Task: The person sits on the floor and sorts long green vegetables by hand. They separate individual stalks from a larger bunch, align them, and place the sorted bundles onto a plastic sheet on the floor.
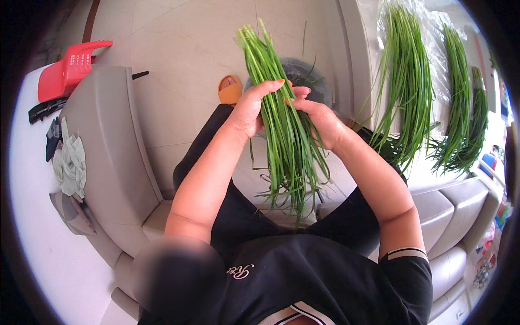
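A thick bunch of garlic chives (284, 146) hangs between my hands, over my lap. Its pale cut ends point away from me, and the loose leaf tips droop towards me. My left hand (258, 101) grips the bunch near the middle, thumb across the top and fingers underneath. From the other side my right hand (325, 118) holds the leaves, its thumb against the bunch's right edge; some of its fingers are hidden. Beneath the bunch, partly covered, stands a grey round bin (310, 77) with green scraps in it.
On the table (361, 44) to my right, three bunches of chives lie side by side: a large one (410, 81), a narrower one (457, 77) and a farther one (479, 109). Clear plastic film (438, 69) lies among them. A grey sofa (105, 134) bearing cloths stands left, near a red plastic stool (67, 73).
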The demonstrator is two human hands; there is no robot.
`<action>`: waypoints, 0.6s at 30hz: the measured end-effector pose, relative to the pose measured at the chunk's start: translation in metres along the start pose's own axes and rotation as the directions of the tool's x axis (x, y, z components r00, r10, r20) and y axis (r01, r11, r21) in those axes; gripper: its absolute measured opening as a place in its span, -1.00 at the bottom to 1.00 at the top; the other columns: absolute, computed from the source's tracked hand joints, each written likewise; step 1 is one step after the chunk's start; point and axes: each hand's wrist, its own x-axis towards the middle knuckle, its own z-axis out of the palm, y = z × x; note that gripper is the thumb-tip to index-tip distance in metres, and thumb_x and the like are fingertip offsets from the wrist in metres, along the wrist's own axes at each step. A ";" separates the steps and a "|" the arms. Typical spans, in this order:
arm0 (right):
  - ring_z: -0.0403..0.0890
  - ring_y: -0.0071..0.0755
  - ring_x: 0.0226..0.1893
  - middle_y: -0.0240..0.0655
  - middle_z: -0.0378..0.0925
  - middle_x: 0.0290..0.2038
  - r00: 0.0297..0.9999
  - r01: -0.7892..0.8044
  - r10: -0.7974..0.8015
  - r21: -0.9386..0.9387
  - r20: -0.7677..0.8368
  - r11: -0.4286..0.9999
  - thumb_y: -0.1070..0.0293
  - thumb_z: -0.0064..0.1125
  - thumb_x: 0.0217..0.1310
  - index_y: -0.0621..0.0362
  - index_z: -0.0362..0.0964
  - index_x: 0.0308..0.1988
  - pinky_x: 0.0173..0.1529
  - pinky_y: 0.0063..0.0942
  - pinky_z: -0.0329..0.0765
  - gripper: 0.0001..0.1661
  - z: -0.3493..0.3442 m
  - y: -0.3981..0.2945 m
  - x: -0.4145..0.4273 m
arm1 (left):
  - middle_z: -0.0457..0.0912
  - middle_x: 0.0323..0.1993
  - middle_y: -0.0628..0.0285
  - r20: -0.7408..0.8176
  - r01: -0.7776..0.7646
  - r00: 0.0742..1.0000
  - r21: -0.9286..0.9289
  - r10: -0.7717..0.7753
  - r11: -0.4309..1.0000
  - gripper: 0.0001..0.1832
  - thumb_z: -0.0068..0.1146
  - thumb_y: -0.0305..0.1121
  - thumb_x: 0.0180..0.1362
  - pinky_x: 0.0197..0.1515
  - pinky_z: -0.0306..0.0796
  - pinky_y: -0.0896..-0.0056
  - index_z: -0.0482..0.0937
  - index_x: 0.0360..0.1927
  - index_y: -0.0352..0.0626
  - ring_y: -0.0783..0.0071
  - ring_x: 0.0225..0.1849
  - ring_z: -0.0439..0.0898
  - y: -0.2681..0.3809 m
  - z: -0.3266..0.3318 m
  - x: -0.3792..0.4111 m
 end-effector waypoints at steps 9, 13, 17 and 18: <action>0.57 -0.50 -0.31 -0.27 0.55 -0.25 0.996 0.054 -0.073 -0.318 -0.048 0.947 0.13 -0.09 0.31 0.33 0.40 -0.07 -0.23 -0.51 0.51 -0.55 -0.003 -0.015 -0.017 | 0.53 -0.05 -0.10 -0.006 -0.083 0.997 -0.177 0.083 0.981 -0.79 0.03 -0.27 0.16 0.18 0.32 -0.01 0.48 -0.23 -0.17 0.01 0.07 0.47 -0.006 -0.013 0.008; 0.56 -0.41 -0.18 -0.24 0.53 -0.16 0.997 0.051 -0.076 -0.478 -0.033 0.877 0.12 -0.12 0.32 0.35 0.39 -0.04 -0.01 -0.45 0.45 -0.51 -0.010 -0.023 -0.022 | 0.57 -0.24 0.04 -0.090 -0.086 0.994 -0.254 0.065 0.963 -0.79 0.02 -0.26 0.17 0.10 0.39 -0.05 0.46 -0.23 -0.17 0.11 -0.11 0.55 0.000 -0.021 0.007; 0.54 -0.38 -0.14 -0.19 0.54 -0.17 0.936 0.276 -0.350 -0.556 -0.029 0.784 0.18 -0.12 0.27 0.35 0.39 -0.04 -0.01 -0.43 0.44 -0.54 -0.016 -0.031 -0.017 | 0.58 -0.23 -0.01 -0.050 -0.020 0.999 -0.208 0.010 0.978 -0.75 0.03 -0.25 0.17 0.05 0.44 -0.01 0.47 -0.19 -0.21 0.13 -0.17 0.59 -0.002 -0.021 0.007; 0.53 -0.41 -0.18 -0.23 0.53 -0.20 0.913 0.319 -0.405 -0.538 -0.046 0.781 0.23 -0.07 0.25 0.34 0.39 -0.06 -0.06 -0.46 0.45 -0.59 -0.016 -0.033 -0.015 | 0.58 -0.21 -0.04 -0.029 0.001 1.000 -0.197 -0.007 0.980 -0.72 0.03 -0.25 0.17 0.03 0.46 0.01 0.46 -0.14 -0.22 0.14 -0.18 0.60 -0.005 -0.015 0.004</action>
